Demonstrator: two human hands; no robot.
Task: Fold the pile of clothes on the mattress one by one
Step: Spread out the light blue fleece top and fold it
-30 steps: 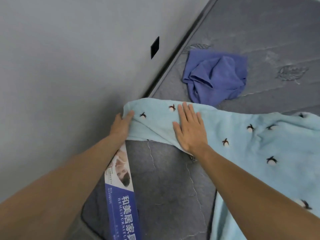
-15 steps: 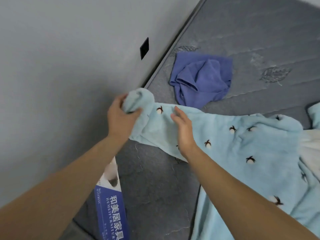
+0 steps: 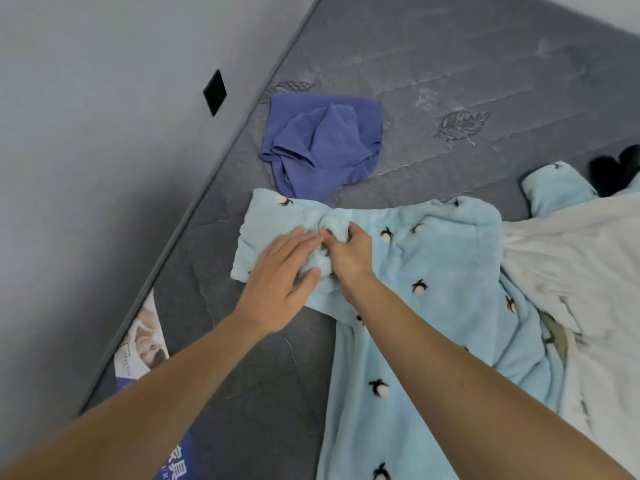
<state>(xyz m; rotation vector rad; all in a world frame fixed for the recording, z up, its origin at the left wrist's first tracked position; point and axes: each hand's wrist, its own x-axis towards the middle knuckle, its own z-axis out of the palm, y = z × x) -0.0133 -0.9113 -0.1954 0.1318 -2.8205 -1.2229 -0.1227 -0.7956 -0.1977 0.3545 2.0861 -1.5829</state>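
Now the light blue fleece garment (image 3: 433, 271), dotted with small dark-and-white motifs, lies spread across the grey mattress (image 3: 450, 64), with one sleeve folded in toward the wall side. Both hands meet on that sleeve. The left hand (image 3: 277, 275) lies flat on the fleece, its fingers (image 3: 294, 240) straight and together, the thumb out to the side, pressing the cloth down and gripping nothing. The right hand (image 3: 349, 254) sits just beside it, touching its fingertips; its fingers are curled into a bunched fold of the sleeve and pinch it. Beyond the hands, a crumpled purple-blue garment (image 3: 322, 143) lies on the mattress near the wall edge, its lower end just touching the far edge of the fleece sleeve. To the right, a white cloth (image 3: 581, 271) overlaps the blue garment, and a second blue sleeve end (image 3: 554, 185) sticks out past it, beside something black (image 3: 613, 171) at the frame edge that is too little seen to name. A printed label (image 3: 145, 344) with blue lettering runs along the mattress's near left edge, against the grey wall (image 3: 86, 133), which carries a small black plate (image 3: 214, 92).
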